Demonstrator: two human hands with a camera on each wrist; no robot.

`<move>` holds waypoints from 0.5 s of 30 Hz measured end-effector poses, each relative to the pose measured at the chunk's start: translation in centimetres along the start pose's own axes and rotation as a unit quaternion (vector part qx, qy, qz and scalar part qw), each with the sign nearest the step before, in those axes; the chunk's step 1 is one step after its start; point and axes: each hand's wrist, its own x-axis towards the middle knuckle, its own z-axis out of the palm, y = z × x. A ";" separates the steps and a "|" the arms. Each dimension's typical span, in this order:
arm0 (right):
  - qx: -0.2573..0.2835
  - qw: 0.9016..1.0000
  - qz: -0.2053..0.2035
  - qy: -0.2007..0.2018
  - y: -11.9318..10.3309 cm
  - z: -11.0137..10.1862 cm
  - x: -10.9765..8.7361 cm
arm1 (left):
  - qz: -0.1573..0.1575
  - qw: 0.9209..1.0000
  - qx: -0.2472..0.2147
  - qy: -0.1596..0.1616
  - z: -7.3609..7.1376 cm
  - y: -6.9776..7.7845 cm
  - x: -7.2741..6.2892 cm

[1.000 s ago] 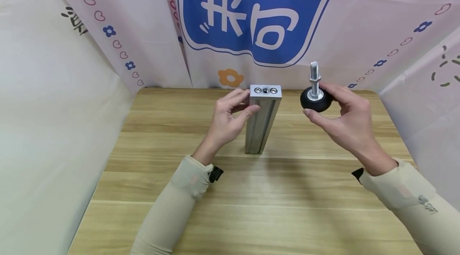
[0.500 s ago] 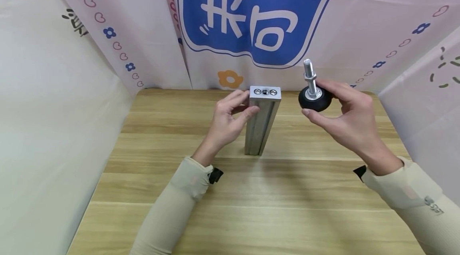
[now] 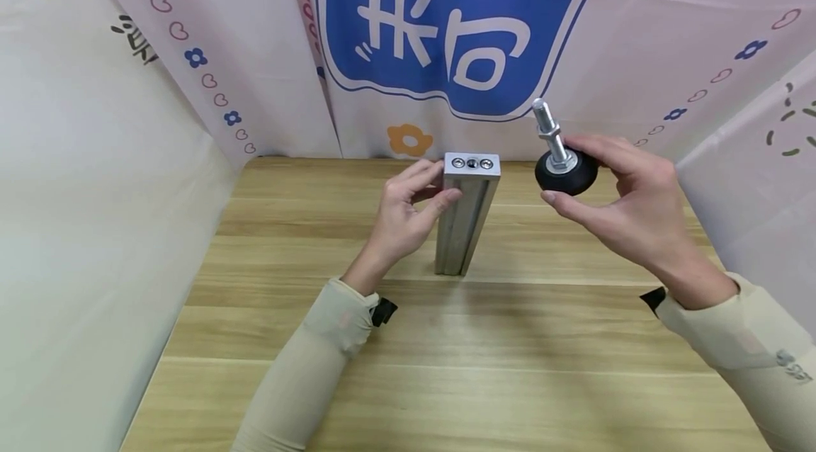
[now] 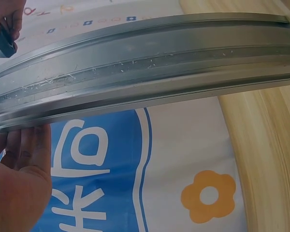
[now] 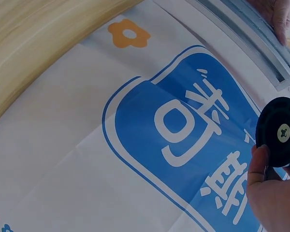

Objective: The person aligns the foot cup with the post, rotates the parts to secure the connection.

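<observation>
An aluminium extrusion profile (image 3: 459, 225) stands upright on the table, its top end plate showing three round holes or screws in a row. My left hand (image 3: 408, 211) grips the profile near its top, thumb on the near side and fingers round the left edge. To the right, apart from the profile, my right hand (image 3: 644, 204) pinches a levelling foot (image 3: 567, 172) by its round black base. The foot's threaded stud, with a nut on it, points up and leans left. In the right wrist view, a screw head marks the underside of the black base (image 5: 273, 133).
The wooden table (image 3: 446, 367) runs up to a printed white curtain (image 3: 274, 83) behind the profile. Fabric walls (image 3: 95, 225) rise along the left and right sides. Small shavings lie in a groove of the profile in the left wrist view.
My right hand has drifted slightly right, and the levelling foot has tilted so its stud leans further left. The left hand and the profile stay in place.
</observation>
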 end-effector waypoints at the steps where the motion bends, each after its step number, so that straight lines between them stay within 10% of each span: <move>1: 0.000 1.000 -0.002 -0.001 0.0 0.0 0.0 | 0.000 1.000 0.000 0.000 0.0 0.0 0.0; 15: 0.004 0.999 -0.032 -0.028 -0.5 -0.9 0.7 | 0.002 1.000 0.002 0.001 0.0 -0.2 0.0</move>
